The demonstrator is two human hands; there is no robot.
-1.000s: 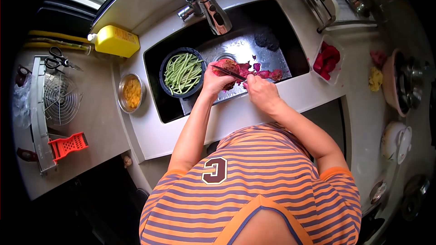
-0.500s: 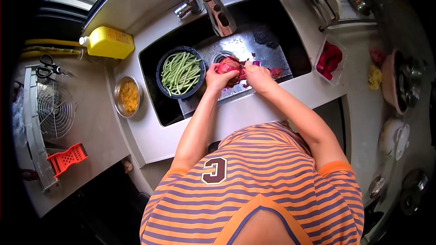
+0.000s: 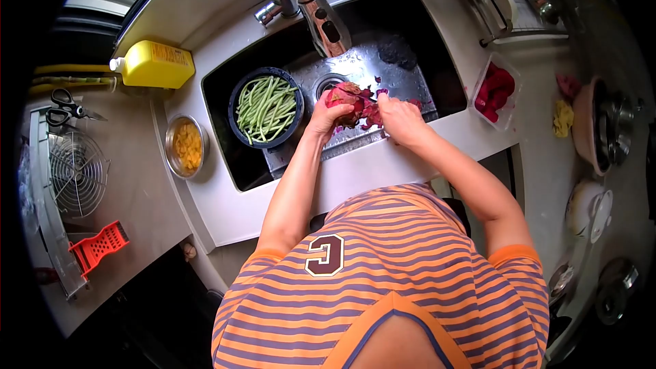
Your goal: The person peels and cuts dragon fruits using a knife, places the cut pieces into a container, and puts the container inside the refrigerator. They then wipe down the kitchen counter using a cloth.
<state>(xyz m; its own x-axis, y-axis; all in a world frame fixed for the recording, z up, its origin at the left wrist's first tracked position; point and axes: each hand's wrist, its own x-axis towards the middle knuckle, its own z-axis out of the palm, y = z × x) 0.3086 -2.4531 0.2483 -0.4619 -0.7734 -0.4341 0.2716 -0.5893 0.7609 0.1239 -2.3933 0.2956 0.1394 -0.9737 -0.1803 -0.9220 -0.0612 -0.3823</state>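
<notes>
And here, over the black-walled sink with its bare steel floor [image 3: 352, 65], 2 bare hands meet at the middle. The rounded red fruit with scaly, leafy skin [image 3: 347, 99] sits right up against the left hand [image 3: 324, 117], just to the right of its palm, fingers and thumb wrapped round it. That hand is the nearer of the 2! The right hand [image 3: 403, 117] comes in from the right, fingers curled, pointing far and left; what sits in that grip, and how tightly, I cannot tell. The fruit's long axis is hard to read, with limp dark-red peelings [image 3: 372, 117] between it and the right hand.

Now the containers: left in the sink, 1 round black bowl [image 3: 234, 117] heaped with slim green beans [image 3: 266, 109]. On the right counter, 1 clear plastic box [image 3: 504, 123] of deep-red pieces [image 3: 497, 87]. Left of the sink, 1 small steel bowl [image 3: 169, 150] holds orange-yellow chunks [image 3: 188, 147].
</notes>
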